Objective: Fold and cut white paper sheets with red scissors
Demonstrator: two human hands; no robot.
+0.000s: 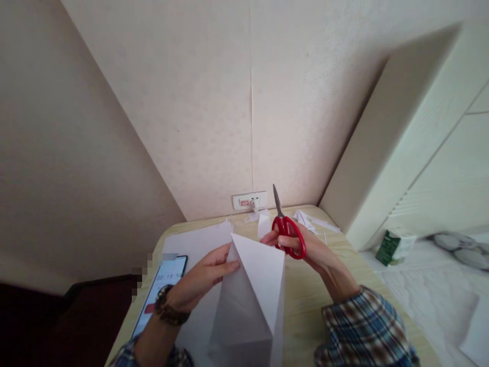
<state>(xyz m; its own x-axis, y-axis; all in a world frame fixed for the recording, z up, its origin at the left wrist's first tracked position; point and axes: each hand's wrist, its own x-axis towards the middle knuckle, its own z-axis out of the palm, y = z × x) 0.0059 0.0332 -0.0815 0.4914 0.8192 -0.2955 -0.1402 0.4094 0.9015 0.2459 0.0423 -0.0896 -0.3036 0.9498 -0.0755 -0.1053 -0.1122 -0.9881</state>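
A white sheet of paper is folded over at its upper right, making a triangular flap, and it is tilted up above the table. My left hand pinches its left edge, thumb on the near face and fingers behind. In my right hand is a pair of scissors with red handles, blades closed and pointing up, away from the paper. The right fingers reach the paper's upper right edge; whether they grip it is partly hidden.
Under the paper, a flat white sheet covers the table's left side, with a phone showing a timer. Paper scraps lie along the back edge. The wall has a socket with a plug. A green-and-white box sits on bedding at right.
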